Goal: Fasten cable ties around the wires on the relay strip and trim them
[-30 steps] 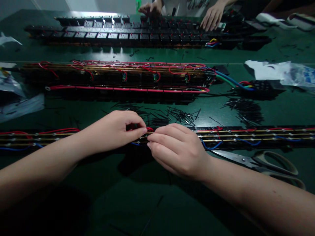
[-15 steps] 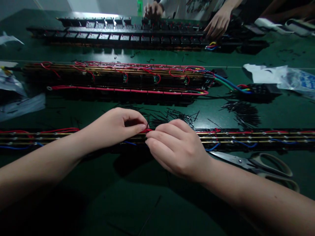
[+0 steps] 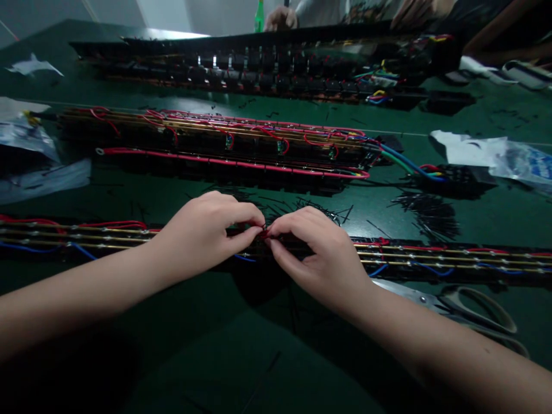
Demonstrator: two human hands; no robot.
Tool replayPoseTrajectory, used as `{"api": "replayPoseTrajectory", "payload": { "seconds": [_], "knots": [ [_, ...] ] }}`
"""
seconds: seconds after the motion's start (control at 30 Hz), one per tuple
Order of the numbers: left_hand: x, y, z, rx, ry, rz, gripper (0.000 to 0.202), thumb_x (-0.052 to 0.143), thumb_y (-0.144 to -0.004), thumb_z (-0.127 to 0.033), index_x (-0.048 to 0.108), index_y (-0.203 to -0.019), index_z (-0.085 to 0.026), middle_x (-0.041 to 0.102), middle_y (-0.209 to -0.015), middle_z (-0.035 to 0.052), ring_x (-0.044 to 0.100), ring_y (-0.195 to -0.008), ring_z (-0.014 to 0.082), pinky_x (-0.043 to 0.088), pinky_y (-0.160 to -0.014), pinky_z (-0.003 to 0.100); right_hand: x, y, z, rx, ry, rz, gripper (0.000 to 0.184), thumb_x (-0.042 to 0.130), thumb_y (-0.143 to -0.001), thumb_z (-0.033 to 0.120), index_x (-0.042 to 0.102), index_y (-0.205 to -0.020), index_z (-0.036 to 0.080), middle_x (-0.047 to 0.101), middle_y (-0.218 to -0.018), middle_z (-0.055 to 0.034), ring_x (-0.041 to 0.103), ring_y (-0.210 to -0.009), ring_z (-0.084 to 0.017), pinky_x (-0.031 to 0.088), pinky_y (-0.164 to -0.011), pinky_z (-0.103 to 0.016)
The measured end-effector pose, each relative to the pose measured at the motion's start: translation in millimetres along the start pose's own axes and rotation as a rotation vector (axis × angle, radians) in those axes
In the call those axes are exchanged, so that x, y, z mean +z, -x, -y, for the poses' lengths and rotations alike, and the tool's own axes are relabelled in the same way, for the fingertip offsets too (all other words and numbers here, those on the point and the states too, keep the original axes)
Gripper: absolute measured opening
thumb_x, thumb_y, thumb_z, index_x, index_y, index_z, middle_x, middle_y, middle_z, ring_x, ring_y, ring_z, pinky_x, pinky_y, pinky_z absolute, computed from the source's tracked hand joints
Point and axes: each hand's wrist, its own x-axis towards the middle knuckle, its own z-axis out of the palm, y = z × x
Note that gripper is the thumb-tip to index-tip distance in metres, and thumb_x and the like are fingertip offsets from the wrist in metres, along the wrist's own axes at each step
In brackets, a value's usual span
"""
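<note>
The long black assembly [image 3: 431, 261] runs from 9 to 3 o'clock through the working point, taken as the clock's centre with 12 o'clock away from the person. The left hand [image 3: 211, 227], at 9 o'clock, appears to pinch the red wire [image 3: 264, 233] between thumb and forefinger. The right hand [image 3: 319, 253], between 3 and 4 o'clock, has thumb and forefinger drawn close at the same point; whether they grip cannot be told. In this inspector's judgement, good practice is a light, steady left pinch, small right fingertip movements, no strain on the joints, and the wire kept off the brass rods [image 3: 452, 257]. The scissors [image 3: 470, 310] lie between 3 and 4 o'clock, partly behind the right forearm. Compared with the frame half a second earlier, the right hand's bunched fingers have parted into a visible thumb-and-forefinger loop. At 12 o'clock, the far assembly [image 3: 259, 43] now presents a dark, raised long edge, and the co-worker's hands have shifted along with it.
</note>
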Motion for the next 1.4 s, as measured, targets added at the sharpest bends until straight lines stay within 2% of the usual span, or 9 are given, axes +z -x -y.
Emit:
{"api": "replayPoseTrajectory", "payload": {
  "seconds": [0.1, 0.2, 0.4, 0.57, 0.87, 1.4],
  "knots": [
    [3.1, 4, -4, 0.077, -0.108, -0.082, 0.020, 0.056, -0.093, -0.026, 0.076, -0.092, -0.023, 0.076, -0.083, -0.0016, 0.067, -0.078, 0.0180, 0.044, -0.078, 0.031, -1, 0, -2, 0.015, -0.033, -0.002, 0.010, 0.064, -0.087, 0.011, 0.069, -0.088, 0.018, 0.075, -0.085, -0.0029, 0.064, -0.082, -0.018, 0.051, -0.074, -0.031],
    [6.6, 7, -7, 0.083, -0.110, -0.121, 0.021, 0.055, -0.094, -0.024, 0.076, -0.094, -0.023, 0.076, -0.081, -0.0020, 0.066, -0.074, 0.0168, 0.044, -0.073, 0.029, -1, -1, -3, 0.014, -0.051, -0.015, 0.010, 0.065, -0.086, 0.010, 0.071, -0.089, 0.017, 0.075, -0.084, -0.0031, 0.065, -0.081, -0.017, 0.052, -0.073, -0.030],
    [11.6, 10, -7, 0.084, -0.089, -0.170, 0.021, 0.056, -0.093, -0.022, 0.077, -0.094, -0.021, 0.078, -0.085, 0.0000, 0.068, -0.077, 0.0179, 0.046, -0.074, 0.028, 0, 0, -4, -0.001, -0.058, -0.043, 0.009, 0.067, -0.086, 0.009, 0.072, -0.088, 0.016, 0.076, -0.084, -0.0031, 0.067, -0.080, -0.016, 0.053, -0.071, -0.029],
    [10.9, 8, -8, 0.054, -0.120, -0.146, 0.024, 0.053, -0.093, -0.022, 0.075, -0.084, -0.019, 0.076, -0.080, 0.0010, 0.066, -0.073, 0.0163, 0.044, -0.067, 0.025, 0, 1, -4, -0.034, -0.047, -0.081, 0.010, 0.065, -0.088, 0.010, 0.072, -0.087, 0.017, 0.076, -0.082, -0.0031, 0.067, -0.078, -0.016, 0.054, -0.070, -0.030],
    [12.8, 6, -11, 0.080, -0.157, -0.126, 0.027, 0.049, -0.093, -0.019, 0.071, -0.078, -0.019, 0.074, -0.079, 0.0023, 0.066, -0.076, 0.0167, 0.045, -0.069, 0.026, 0, 1, -4, -0.031, -0.043, -0.093, 0.012, 0.066, -0.086, 0.008, 0.072, -0.085, 0.018, 0.077, -0.081, -0.0028, 0.068, -0.076, -0.016, 0.054, -0.069, -0.029],
    [12.9, 7, -10, 0.088, -0.175, -0.094, 0.029, 0.047, -0.095, -0.022, 0.073, -0.083, -0.020, 0.073, -0.083, 0.0035, 0.066, -0.082, 0.0175, 0.048, -0.074, 0.027, 1, 1, -4, -0.010, -0.026, -0.048, 0.012, 0.068, -0.083, 0.008, 0.072, -0.084, 0.019, 0.076, -0.081, -0.0014, 0.066, -0.079, -0.017, 0.052, -0.070, -0.029]
  ]
}}
